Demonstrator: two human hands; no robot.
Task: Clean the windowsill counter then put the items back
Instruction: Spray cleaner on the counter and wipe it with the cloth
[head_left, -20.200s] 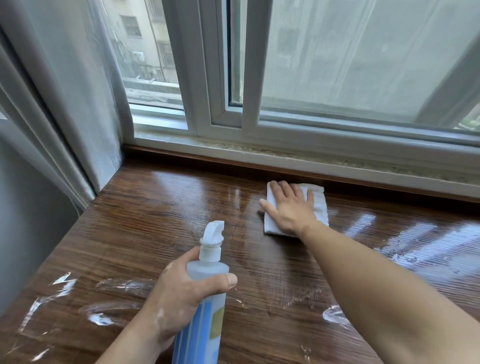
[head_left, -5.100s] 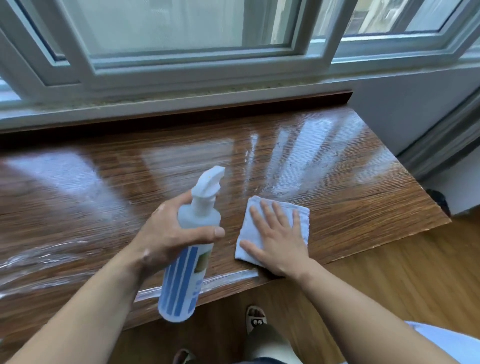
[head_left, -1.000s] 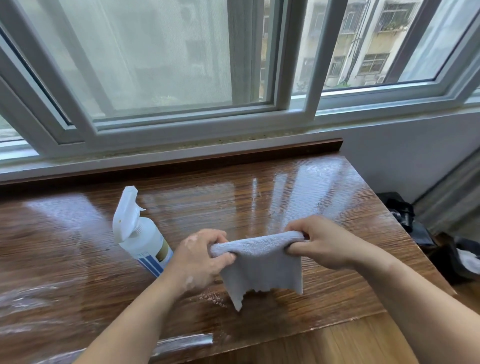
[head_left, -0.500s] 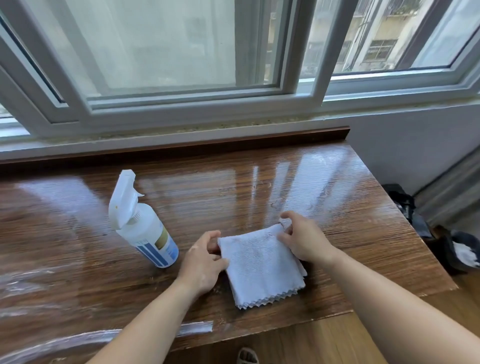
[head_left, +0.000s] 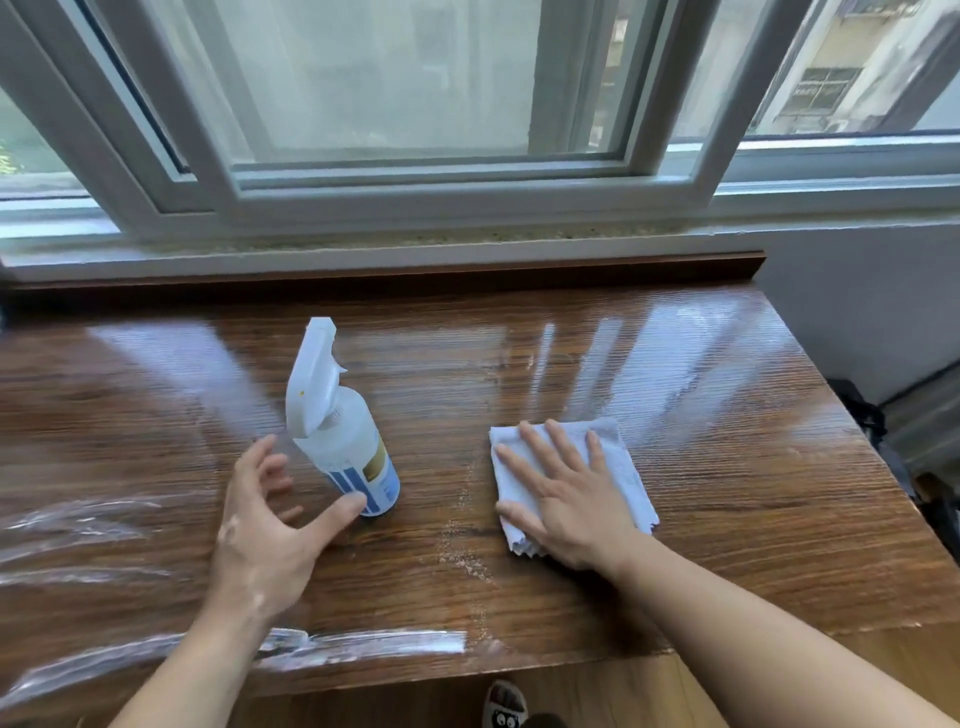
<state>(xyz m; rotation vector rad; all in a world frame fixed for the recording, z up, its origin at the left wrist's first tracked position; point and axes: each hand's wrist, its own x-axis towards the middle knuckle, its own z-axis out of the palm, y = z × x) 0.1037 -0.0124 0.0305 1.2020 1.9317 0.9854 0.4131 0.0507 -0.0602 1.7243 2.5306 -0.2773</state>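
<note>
1. The spray bottle (head_left: 347, 447) has a white trigger head and a pale body. Its label has blue stripes and a tan patch. The print is too small and blurred to read, so no brand can be told.
2. There is one spray bottle. It stands on the wooden counter (head_left: 701, 441), left of the middle, and looks tilted to the left in this wide-angle view.
3. There is one cloth (head_left: 628, 473), pale blue-white and folded. It lies flat on the counter to the right of the bottle and well apart from it, towards the near edge.
4. Two bare hands show. The left hand (head_left: 265, 530) is just left of and nearer than the bottle, with its fingers spread wide and holding nothing. The thumb tip reaches the bottle's base; whether it touches cannot be told.
5. The right hand (head_left: 566, 493) lies palm down on the cloth. Its fingers are straight and a little apart, and they press the cloth against the wood.
6. A thin trail of pale specks (head_left: 462, 551) lies on the wood between the bottle and the cloth.
7. Shiny streaks of clear film (head_left: 363, 642) run along the near left edge of the counter.
8. The white window frame (head_left: 426, 197) runs along the far side. The buildings beyond the glass carry no writing that can be read.
9. One slipper toe (head_left: 501, 709) with two cartoon eyes shows on the floor below the near edge.
</note>
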